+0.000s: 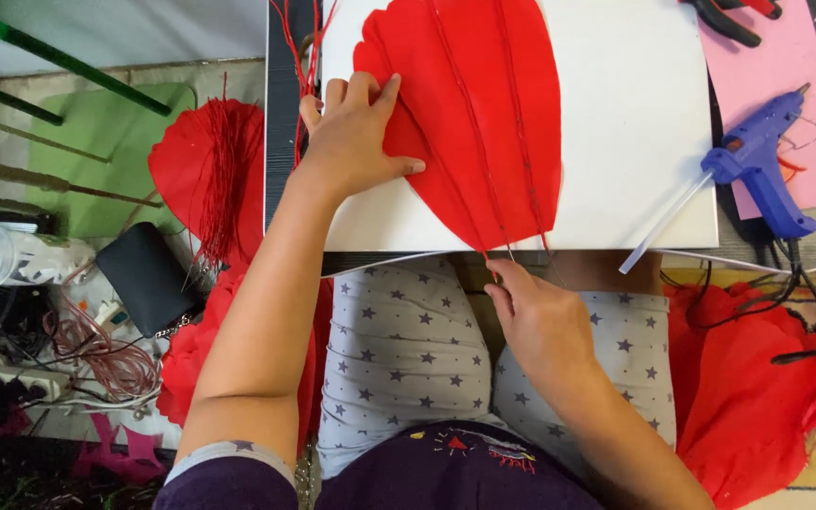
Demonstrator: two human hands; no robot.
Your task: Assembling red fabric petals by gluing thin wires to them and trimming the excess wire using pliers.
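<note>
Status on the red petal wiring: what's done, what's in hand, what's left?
Done: two wires lie along the red petal on the white board. In hand: the left hand presses the petal's left edge while the right hand pinches a wire end below the board edge. Left: more red petals lie beside the board; the glue gun lies idle.

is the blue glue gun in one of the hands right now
No. The blue glue gun lies on the table at the right, apart from both; the left hand presses the red paper petal and the right hand pinches a wire end.
</note>
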